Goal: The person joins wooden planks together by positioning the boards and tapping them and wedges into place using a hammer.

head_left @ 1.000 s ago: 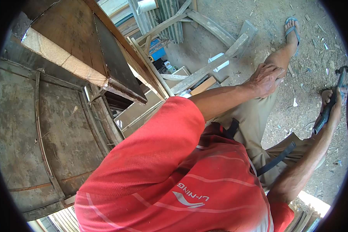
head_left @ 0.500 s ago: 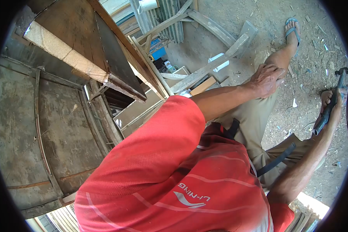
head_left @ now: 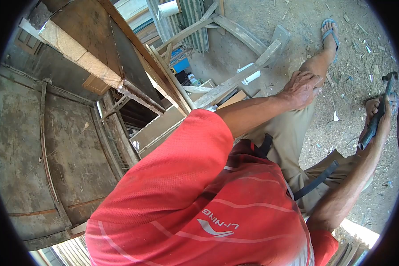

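My left hand point(head_left: 300, 90) rests on my bent left knee, its fingers draped over the bare skin below the rolled trouser leg point(head_left: 292, 133). No tool is in it. On the far right, my right hand point(head_left: 385, 116) is closed around a hammer point(head_left: 373, 129) with a dark handle. The hammer's head points away from me, and the butt of the handle sticks out towards my forearm. Behind the hammer shows part of my right foot point(head_left: 370, 106).
Wooden frame beams point(head_left: 241, 80) stand ahead on the left, near corrugated metal sheets point(head_left: 197, 26) and a white container point(head_left: 167, 9). A worn wooden cabinet point(head_left: 84, 35) and weathered panels point(head_left: 22, 146) lie at my left side. Wood chips litter the dirt floor point(head_left: 341, 102).
The view has shifted slightly. My left hand stays on the knee, and my right hand keeps the hammer in nearly the same place.
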Demonstrator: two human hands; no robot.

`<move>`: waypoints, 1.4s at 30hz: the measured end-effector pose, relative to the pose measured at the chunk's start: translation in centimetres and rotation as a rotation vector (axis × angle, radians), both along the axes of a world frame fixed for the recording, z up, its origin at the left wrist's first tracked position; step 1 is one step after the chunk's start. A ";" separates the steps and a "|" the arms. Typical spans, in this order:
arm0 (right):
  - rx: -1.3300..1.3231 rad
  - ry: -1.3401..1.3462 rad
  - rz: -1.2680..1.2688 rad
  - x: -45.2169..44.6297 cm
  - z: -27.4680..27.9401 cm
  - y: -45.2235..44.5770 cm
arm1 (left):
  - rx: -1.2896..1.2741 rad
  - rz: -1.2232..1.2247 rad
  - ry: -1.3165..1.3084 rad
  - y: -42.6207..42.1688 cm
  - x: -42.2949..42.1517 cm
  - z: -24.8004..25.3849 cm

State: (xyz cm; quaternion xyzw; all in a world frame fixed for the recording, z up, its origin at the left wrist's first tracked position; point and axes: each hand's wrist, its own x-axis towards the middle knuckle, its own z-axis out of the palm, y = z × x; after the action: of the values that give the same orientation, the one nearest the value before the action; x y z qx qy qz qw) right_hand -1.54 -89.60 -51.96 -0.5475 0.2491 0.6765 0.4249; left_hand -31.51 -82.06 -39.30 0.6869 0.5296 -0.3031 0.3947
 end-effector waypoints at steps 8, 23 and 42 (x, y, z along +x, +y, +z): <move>0.002 -0.001 -0.073 0.5 0.6 0.2 | -0.001 0.004 0.020 0.2 0.6 -0.3; -0.055 -0.084 -0.076 0.4 2.4 1.7 | 0.042 0.020 -0.024 0.0 0.6 -0.4; -0.041 -0.058 -0.015 0.1 0.7 0.8 | -0.014 -0.016 0.014 0.4 0.2 -0.3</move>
State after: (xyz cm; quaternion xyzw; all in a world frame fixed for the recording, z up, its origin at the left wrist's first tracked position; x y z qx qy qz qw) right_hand -1.43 -88.80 -51.29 -0.5738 0.2544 0.6518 0.4255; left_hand -31.31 -81.66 -39.59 0.6862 0.5247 -0.3148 0.3933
